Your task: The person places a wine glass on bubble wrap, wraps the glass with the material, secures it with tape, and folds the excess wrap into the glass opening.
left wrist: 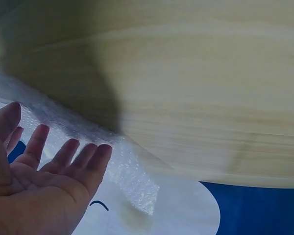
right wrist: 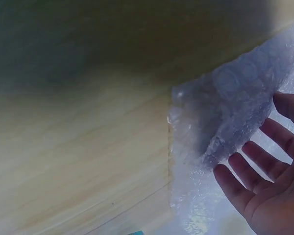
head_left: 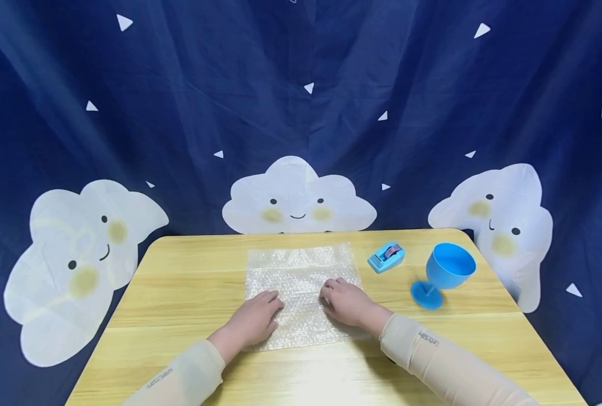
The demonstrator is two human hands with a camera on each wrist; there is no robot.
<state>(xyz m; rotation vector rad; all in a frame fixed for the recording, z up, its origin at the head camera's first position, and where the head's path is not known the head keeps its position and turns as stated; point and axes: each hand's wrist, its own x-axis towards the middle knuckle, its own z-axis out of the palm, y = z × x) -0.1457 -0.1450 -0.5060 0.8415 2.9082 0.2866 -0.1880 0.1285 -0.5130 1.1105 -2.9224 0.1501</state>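
A sheet of clear bubble wrap [head_left: 301, 321] lies flat on the wooden table, between and under both hands. The left hand [head_left: 254, 318] rests on its left part with relaxed, slightly bent fingers; in the left wrist view the left hand's [left wrist: 49, 181] fingertips touch the bubble wrap [left wrist: 132, 181]. On the right part of the sheet rests the right hand [head_left: 349, 303], fingers a little bent. The right wrist view shows the right hand [right wrist: 269, 181] with spread fingers, their tips against the bubble wrap [right wrist: 191, 117]. Neither hand grips anything.
A blue tape dispenser [head_left: 386, 257] stands on the table [head_left: 179, 282] just beyond the sheet's right side. Farther right is a blue goblet [head_left: 448, 268] on a round foot. Behind the table hangs a dark blue curtain [head_left: 250, 113] with white clouds.
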